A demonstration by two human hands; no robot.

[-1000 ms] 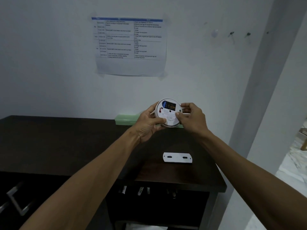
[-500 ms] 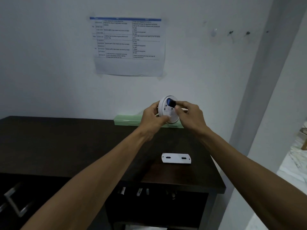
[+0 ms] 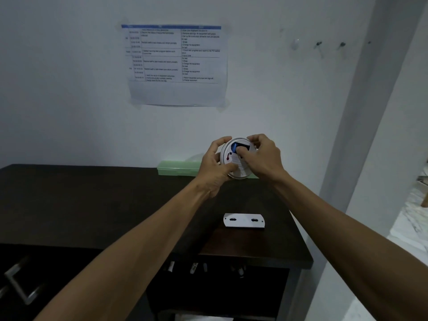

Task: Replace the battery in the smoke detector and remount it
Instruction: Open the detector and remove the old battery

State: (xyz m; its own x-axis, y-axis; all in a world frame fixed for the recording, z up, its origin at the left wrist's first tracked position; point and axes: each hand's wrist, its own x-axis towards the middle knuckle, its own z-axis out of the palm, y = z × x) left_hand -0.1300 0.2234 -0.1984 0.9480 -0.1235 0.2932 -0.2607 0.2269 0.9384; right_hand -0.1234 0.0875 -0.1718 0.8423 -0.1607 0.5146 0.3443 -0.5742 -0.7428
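Note:
I hold a round white smoke detector (image 3: 234,163) in front of the wall, its back side facing me. My left hand (image 3: 214,169) grips its left rim and lower edge. My right hand (image 3: 262,156) covers its right side, with thumb and fingers pinched on the dark battery (image 3: 242,148) in the blue-lined compartment at the top. A white mounting plate (image 3: 244,220) with two slots lies flat on the dark table (image 3: 92,205) below my hands.
A pale green flat box (image 3: 177,168) lies against the wall behind the detector. A printed sheet (image 3: 177,63) is taped to the wall. Screws (image 3: 318,44) stick out of the wall at the upper right. A drawer handle (image 3: 17,281) shows at the lower left.
My right hand moved from the detector's right rim onto the battery compartment and closed on the battery. The detector tilted a little and the battery's coloured label is now covered.

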